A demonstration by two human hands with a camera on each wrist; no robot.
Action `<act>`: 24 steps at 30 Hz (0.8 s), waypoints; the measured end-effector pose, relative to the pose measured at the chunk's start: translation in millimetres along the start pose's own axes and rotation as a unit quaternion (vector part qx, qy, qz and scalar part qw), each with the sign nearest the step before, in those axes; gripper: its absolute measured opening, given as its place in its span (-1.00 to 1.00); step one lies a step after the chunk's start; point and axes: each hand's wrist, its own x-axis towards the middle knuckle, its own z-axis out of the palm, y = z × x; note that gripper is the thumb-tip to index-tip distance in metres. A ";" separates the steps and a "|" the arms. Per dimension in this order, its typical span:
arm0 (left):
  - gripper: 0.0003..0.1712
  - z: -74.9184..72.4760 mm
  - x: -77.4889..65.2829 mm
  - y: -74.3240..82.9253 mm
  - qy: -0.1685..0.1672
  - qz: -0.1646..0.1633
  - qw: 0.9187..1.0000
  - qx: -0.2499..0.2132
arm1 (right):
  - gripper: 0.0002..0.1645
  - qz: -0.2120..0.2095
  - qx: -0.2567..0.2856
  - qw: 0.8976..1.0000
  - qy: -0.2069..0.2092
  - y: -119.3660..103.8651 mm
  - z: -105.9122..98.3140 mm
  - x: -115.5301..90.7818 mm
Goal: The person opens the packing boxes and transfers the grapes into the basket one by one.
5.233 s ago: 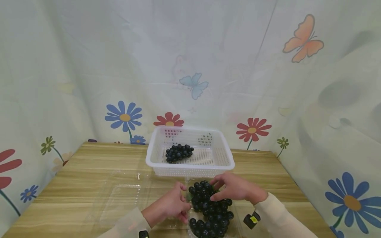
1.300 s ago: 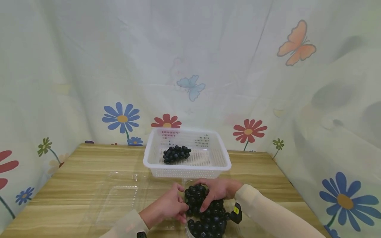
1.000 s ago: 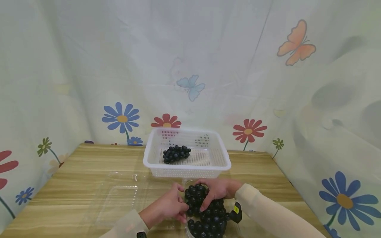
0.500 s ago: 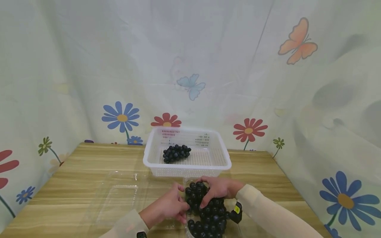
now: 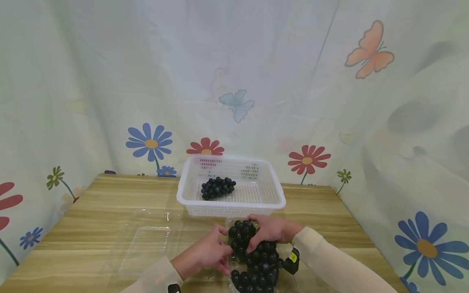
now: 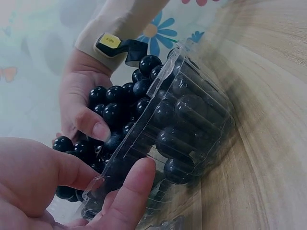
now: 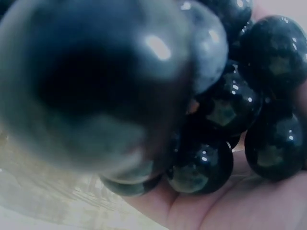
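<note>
Dark grapes [image 5: 264, 260] fill a clear plastic box [image 6: 211, 110] near the table's front edge. My left hand [image 5: 210, 251] is at the box's left side. In the left wrist view its thumb lies inside the rim and its index finger outside, pinching the wall. From the far right, my right hand [image 5: 272, 230] grips the grapes at the box's far end, its thumb bent over them. In the right wrist view, grapes [image 7: 230, 100] lie against the palm, and a large blurred grape [image 7: 96, 86] hides much. The far fingertips are hidden in the head view.
Behind the hands stands a white perforated basket [image 5: 231, 209] with one bunch of dark grapes [image 5: 218, 188] in it. A clear plastic lid-like piece [image 5: 150, 240] lies to the left on the wooden table [image 5: 84, 228]. A patterned curtain [image 5: 234, 61] hangs behind.
Since about five seconds ago, my right hand has moved left and taken a fuller hold of the grapes. Over the last second it shifts only slightly. My left hand stays at the box wall.
</note>
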 end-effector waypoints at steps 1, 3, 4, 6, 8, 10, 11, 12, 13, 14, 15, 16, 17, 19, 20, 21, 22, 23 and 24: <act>-0.39 0.0 -0.1 -0.1 0.000 0.002 1.000 -0.001 | -0.06 0.002 0.003 1.000 0.000 -0.7 -0.4 -0.2; -0.39 0.3 -0.1 -0.4 0.002 0.006 1.000 -0.002 | -0.08 0.001 0.008 1.000 -0.003 -1.7 -1.5 -0.7; -0.39 0.5 0.0 -0.7 0.003 0.009 1.000 -0.003 | -0.08 -0.002 0.009 1.000 -0.008 -2.1 -2.2 -0.9; -0.39 1.3 -0.3 -0.7 0.006 0.013 1.000 -0.006 | -0.09 -0.011 0.009 1.000 -0.014 -2.6 -3.7 -1.0; -0.38 1.7 -0.7 -0.6 0.008 0.013 1.000 -0.006 | -0.08 -0.021 0.010 1.000 -0.019 -3.0 -5.3 -1.0; -0.38 2.2 -1.1 -0.3 0.008 0.015 1.000 -0.007 | -0.06 -0.031 0.007 0.999 -0.020 -3.6 -7.0 -1.1; -0.38 2.5 -1.5 0.2 0.008 0.014 1.000 -0.007 | -0.06 -0.030 0.006 0.999 -0.020 -4.2 -7.7 -1.3; -0.38 2.5 -1.8 0.4 0.009 0.014 1.000 -0.006 | -0.07 -0.028 0.005 0.999 -0.019 -4.9 -8.3 -1.7; -0.38 2.5 -1.8 0.5 0.009 0.013 1.000 -0.006 | -0.07 -0.029 0.001 0.999 -0.016 -5.6 -8.8 -2.1; -0.38 2.5 -1.5 0.3 0.009 0.013 1.000 -0.005 | -0.08 -0.030 -0.002 0.999 -0.015 -6.5 -9.2 -2.6; -0.37 2.5 -1.4 0.4 0.009 0.013 1.000 -0.006 | -0.09 -0.030 -0.004 0.999 -0.014 -7.2 -9.4 -3.1; -0.37 2.3 -1.3 0.5 0.010 0.012 1.000 -0.005 | -0.10 -0.030 -0.006 0.999 -0.013 -7.8 -9.4 -3.5; -0.36 2.1 -1.0 0.5 0.010 0.011 1.000 -0.003 | -0.09 -0.036 -0.007 0.999 -0.010 -8.4 -9.6 -3.7; -0.36 1.9 -0.6 0.8 0.010 0.010 1.000 -0.001 | -0.07 -0.049 -0.009 0.999 -0.005 -9.3 -9.8 -4.0; -0.35 1.8 -0.5 0.9 0.010 0.009 1.000 0.000 | -0.05 -0.059 -0.008 0.998 -0.001 -9.7 -10.2 -4.0; -0.35 1.7 -0.4 1.2 0.011 0.007 1.000 0.001 | -0.03 -0.063 -0.009 0.998 0.004 -10.0 -10.4 -3.9; -0.35 1.5 -0.3 1.3 0.011 0.006 1.000 0.003 | 0.02 -0.074 -0.011 0.997 0.013 -10.7 -10.8 -3.9; -0.34 1.4 -0.2 1.3 0.011 0.005 1.000 0.006 | 0.06 -0.080 -0.011 0.997 0.020 -11.6 -11.1 -4.1; -0.34 1.4 0.1 1.1 0.012 0.006 1.000 0.007 | 0.08 -0.079 -0.012 0.997 0.025 -12.4 -11.3 -4.7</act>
